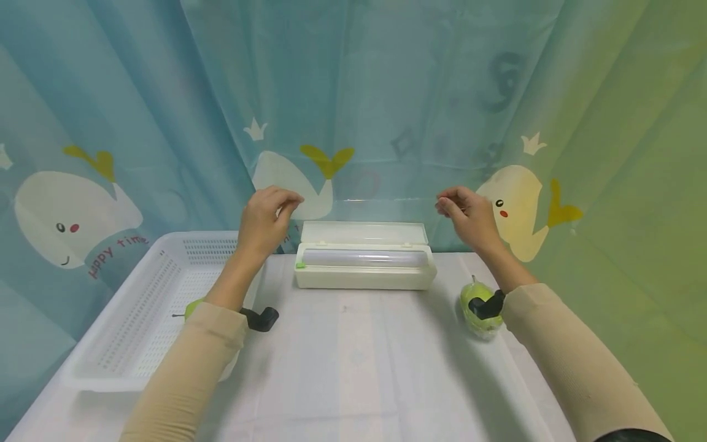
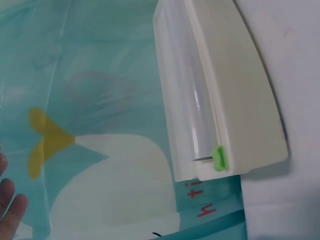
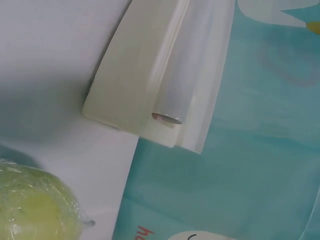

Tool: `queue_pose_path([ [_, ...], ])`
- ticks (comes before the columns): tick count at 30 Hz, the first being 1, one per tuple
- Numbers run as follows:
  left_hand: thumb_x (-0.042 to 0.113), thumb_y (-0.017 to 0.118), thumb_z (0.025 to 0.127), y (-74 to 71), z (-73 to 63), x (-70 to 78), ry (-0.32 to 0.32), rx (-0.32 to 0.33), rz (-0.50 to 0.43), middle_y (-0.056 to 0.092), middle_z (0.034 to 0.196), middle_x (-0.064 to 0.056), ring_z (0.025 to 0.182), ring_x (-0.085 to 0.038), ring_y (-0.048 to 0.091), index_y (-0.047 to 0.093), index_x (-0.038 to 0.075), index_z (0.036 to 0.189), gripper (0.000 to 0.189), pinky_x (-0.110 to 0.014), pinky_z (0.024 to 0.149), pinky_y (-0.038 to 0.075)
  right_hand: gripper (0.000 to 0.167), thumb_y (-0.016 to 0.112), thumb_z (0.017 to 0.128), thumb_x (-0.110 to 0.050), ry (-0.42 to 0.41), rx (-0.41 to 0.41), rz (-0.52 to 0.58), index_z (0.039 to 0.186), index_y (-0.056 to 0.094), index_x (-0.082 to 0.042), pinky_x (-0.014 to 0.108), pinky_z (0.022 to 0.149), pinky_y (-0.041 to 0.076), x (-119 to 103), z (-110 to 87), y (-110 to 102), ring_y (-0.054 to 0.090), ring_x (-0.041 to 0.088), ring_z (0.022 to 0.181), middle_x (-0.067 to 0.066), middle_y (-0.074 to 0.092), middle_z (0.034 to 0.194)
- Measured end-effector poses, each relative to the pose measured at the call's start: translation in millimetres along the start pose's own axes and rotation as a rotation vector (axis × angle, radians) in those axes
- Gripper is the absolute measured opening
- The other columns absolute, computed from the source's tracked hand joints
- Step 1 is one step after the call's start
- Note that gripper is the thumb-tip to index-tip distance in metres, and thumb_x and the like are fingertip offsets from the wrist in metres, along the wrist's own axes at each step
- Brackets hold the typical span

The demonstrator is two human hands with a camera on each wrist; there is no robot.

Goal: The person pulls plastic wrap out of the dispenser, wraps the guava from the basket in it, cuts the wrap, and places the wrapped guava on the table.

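Observation:
My left hand point(image 1: 266, 222) and right hand point(image 1: 469, 216) are raised above the far edge of the table, thumbs and fingertips pinched. Between them a faint shiny line shows a clear sheet of cling film point(image 1: 353, 200), stretched across; most of it is too transparent to make out. Below and between the hands stands a white cling film dispenser point(image 1: 364, 279), lid up, with a roll of film point(image 1: 364, 258) inside. A green slider point(image 2: 219, 158) sits at its left end. Only a few fingertips point(image 2: 14, 215) appear in the left wrist view.
At the left a white plastic basket point(image 1: 105, 331) holds a green pear point(image 1: 192, 307), partly behind my forearm. A film-wrapped pear point(image 1: 476, 307) lies on the right of the white-covered table point(image 1: 353, 368). A whale-print curtain point(image 1: 386, 92) hangs behind the table.

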State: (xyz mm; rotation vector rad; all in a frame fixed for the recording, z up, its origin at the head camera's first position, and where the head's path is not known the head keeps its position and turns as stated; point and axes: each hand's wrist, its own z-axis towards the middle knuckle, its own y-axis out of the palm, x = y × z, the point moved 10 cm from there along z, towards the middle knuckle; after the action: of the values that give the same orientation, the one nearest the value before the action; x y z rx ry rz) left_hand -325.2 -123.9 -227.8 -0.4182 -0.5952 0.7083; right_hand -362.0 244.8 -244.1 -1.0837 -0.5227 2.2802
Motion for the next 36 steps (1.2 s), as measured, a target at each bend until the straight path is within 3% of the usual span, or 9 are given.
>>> queue_pose_path([
  [7,0.009,0.067,0.095,-5.1,1.8,5.1,0.010,0.018,0.003,0.072,0.097,-0.008,0.087,-0.029,0.061,0.075,0.008,0.100,0.010,-0.044,0.074,0.050,0.021,0.059,0.101,-0.019,-0.008,-0.005,0.007,0.106,0.068,0.000,0.009,0.074,0.052,-5.4,1.7,-6.3,0.066,0.000,0.081,0.012,0.073,0.095],
  [19,0.007,0.067,0.095,-22.0,4.5,17.9,0.025,0.069,-0.001,0.072,0.095,-0.009,0.088,-0.029,0.060,0.076,0.007,0.099,0.010,-0.043,0.078,0.049,0.019,0.061,0.100,-0.018,-0.035,0.010,0.051,0.105,0.069,-0.001,0.010,0.074,0.053,-16.7,4.8,-15.0,0.065,-0.002,0.080,0.012,0.073,0.093],
  [26,0.010,0.069,0.094,-24.6,2.5,25.4,0.048,0.083,-0.022,0.072,0.095,-0.009,0.092,-0.029,0.061,0.076,0.007,0.099,0.009,-0.044,0.080,0.050,0.021,0.060,0.101,-0.022,-0.024,0.022,0.047,0.105,0.069,-0.004,0.010,0.075,0.052,-17.2,-0.1,-21.8,0.066,0.001,0.081,0.011,0.074,0.094],
  [36,0.011,0.069,0.094,-35.1,3.0,31.3,0.070,0.122,-0.031,0.072,0.093,-0.010,0.088,-0.030,0.060,0.076,0.006,0.098,0.010,-0.043,0.080,0.048,0.020,0.060,0.101,-0.017,-0.076,0.051,0.041,0.104,0.069,0.000,0.009,0.074,0.052,-29.7,3.9,-28.8,0.066,0.000,0.079,0.013,0.073,0.091],
])
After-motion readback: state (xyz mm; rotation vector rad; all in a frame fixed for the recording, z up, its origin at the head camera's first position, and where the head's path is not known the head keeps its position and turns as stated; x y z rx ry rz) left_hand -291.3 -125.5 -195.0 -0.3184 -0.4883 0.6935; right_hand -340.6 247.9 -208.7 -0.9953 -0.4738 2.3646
